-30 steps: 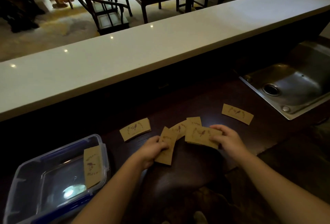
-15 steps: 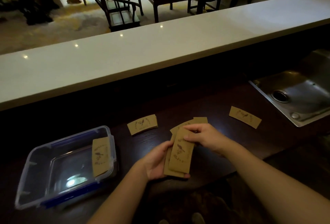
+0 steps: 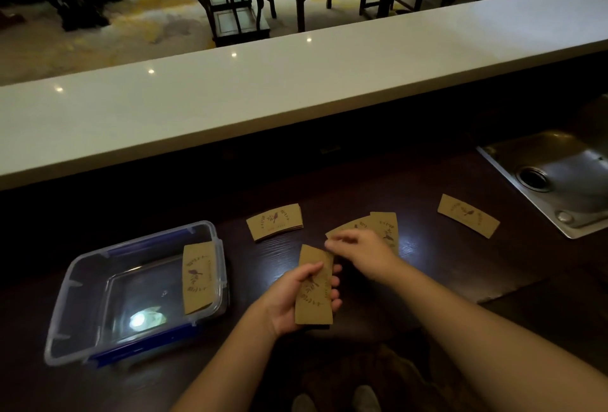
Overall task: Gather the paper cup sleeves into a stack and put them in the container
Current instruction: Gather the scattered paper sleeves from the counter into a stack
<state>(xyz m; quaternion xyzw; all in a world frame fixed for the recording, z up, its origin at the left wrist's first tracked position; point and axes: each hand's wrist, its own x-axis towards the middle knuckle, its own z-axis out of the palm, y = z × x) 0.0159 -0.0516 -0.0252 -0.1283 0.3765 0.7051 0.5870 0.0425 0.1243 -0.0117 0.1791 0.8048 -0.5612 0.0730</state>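
We look down at a dark wooden counter (image 3: 427, 267) set below a long white bar top (image 3: 296, 82), with chairs and a table dim in the room beyond. A steel sink (image 3: 559, 181) sits at the right, cut off by the frame edge.

Our left hand (image 3: 292, 300) grips a small stack of sleeves (image 3: 314, 286) held upright on end, thumb across the printed face, fingers curled behind; how many sleeves are in it we cannot tell. Our right hand (image 3: 358, 250) hovers just above the stack's top edge with fingertips drawn narrow; whether they pinch anything is hard to make out. That hand covers part of two overlapping sleeves (image 3: 385, 227) lying on the counter behind it.

Another small pile of sleeves (image 3: 274, 221) lies to the left of these, and a single sleeve (image 3: 467, 214) lies well apart near the sink.

The clear container (image 3: 98, 329) with blue clips sits at the left, a bright glare on its floor. One sleeve (image 3: 197, 277) leans against its right wall, its lower end inside.
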